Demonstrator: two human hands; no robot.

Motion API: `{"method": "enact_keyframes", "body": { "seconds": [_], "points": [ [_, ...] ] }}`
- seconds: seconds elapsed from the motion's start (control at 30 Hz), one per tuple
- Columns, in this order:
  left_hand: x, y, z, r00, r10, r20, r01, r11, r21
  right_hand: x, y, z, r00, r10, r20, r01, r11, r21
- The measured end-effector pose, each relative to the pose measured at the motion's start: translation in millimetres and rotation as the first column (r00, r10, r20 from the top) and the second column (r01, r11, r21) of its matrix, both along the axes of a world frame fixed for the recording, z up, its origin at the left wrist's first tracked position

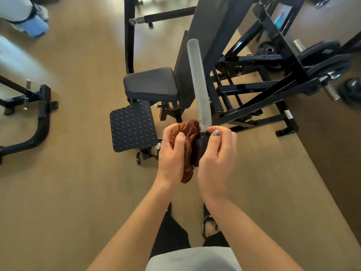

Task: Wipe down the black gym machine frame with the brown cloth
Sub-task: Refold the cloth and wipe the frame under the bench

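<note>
The black gym machine frame (252, 89) fills the upper right, with a grey handle bar (197, 81) rising toward me. My left hand (172, 153) grips the bunched brown cloth (190, 133) and holds it against the left side of the black bar end (201, 147) just below the grey handle. My right hand (216, 155) curls round that black bar end from the right, thumb on top. Part of the cloth hangs below my left palm.
A black padded seat (151, 84) and a studded foot plate (132, 126) stand just beyond my hands. Weight plates (322, 59) hang on the machine at right. Another machine's black base (39, 118) lies at left. A person's shoes (33, 18) show at top left. The floor is tan.
</note>
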State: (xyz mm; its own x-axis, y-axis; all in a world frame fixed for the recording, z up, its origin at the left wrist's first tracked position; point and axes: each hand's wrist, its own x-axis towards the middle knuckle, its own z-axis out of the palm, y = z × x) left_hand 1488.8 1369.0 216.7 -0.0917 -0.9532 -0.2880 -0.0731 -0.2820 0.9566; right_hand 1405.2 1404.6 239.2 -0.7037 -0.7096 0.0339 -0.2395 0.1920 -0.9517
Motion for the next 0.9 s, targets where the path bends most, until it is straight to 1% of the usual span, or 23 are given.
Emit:
{"method": "enact_keyframes", "body": {
  "seconds": [0.03,0.07,0.17,0.23,0.27,0.33,0.4,0.47,0.5,0.53,0.57,0.6,0.63,0.7,0.73,0.77,0.83,0.9],
  "points": [
    [7,-5,-11,1.000,-0.020,0.000,0.020,0.999,0.028,0,-1,-2,0.999,-0.024,-0.028,0.023,1.000,-0.012],
    [16,-12,-27,0.998,-0.034,0.045,0.032,0.998,0.050,1,-2,-3,0.997,-0.051,-0.062,0.050,0.999,-0.018],
    [39,-31,-67,0.969,-0.096,0.228,0.065,0.988,0.139,6,-5,-4,0.986,-0.104,-0.129,0.103,0.995,-0.020],
    [40,-37,-76,0.962,-0.121,0.246,0.075,0.980,0.186,6,-4,-2,0.975,-0.155,-0.157,0.158,0.987,0.003],
    [39,-36,-74,0.962,-0.130,0.241,0.088,0.980,0.178,4,0,2,0.961,-0.176,-0.215,0.179,0.984,-0.002],
    [36,-26,-60,0.969,-0.142,0.201,0.127,0.988,0.085,23,2,8,0.897,-0.211,-0.388,0.231,0.973,0.007],
    [34,-12,-46,0.981,-0.173,0.093,0.181,0.980,-0.083,60,-5,2,0.845,-0.178,-0.505,0.220,0.975,0.024],
    [33,-1,-33,0.972,-0.231,-0.045,0.215,0.949,-0.231,91,-12,-1,0.915,-0.161,-0.369,0.163,0.986,-0.027],
    [32,1,-30,0.969,-0.237,-0.077,0.207,0.938,-0.277,92,-13,-5,0.916,-0.161,-0.367,0.146,0.987,-0.070],
    [32,-1,-35,0.967,-0.235,-0.098,0.195,0.931,-0.308,87,-11,-5,0.868,-0.157,-0.472,0.165,0.986,-0.026],
    [32,-5,-45,0.973,-0.218,-0.080,0.183,0.930,-0.318,80,-6,-2,0.780,-0.117,-0.615,0.204,0.976,0.073],
    [33,-9,-57,0.982,-0.189,-0.031,0.170,0.937,-0.305,71,0,-2,0.645,-0.018,-0.764,0.215,0.964,0.158],
    [38,-14,-74,0.987,-0.150,0.055,0.160,0.942,-0.295,71,0,-4,0.583,0.068,-0.810,0.215,0.948,0.234],
    [55,-21,-108,0.972,-0.141,0.188,0.181,0.960,-0.215,69,-1,-2,0.546,0.115,-0.830,0.259,0.919,0.298],
    [65,-24,-122,0.958,-0.155,0.241,0.201,0.963,-0.180,74,-4,1,0.552,0.117,-0.826,0.274,0.910,0.312],
    [76,-30,-133,0.931,-0.169,0.324,0.229,0.961,-0.156,76,-4,0,0.555,0.135,-0.821,0.286,0.896,0.340],
    [92,-40,-161,0.917,-0.199,0.345,0.213,0.977,-0.005,76,-1,2,0.495,0.148,-0.856,0.296,0.898,0.326],
    [91,-42,-166,0.911,-0.186,0.369,0.169,0.983,0.078,77,1,7,0.459,0.163,-0.874,0.272,0.910,0.313]
  ]
}}
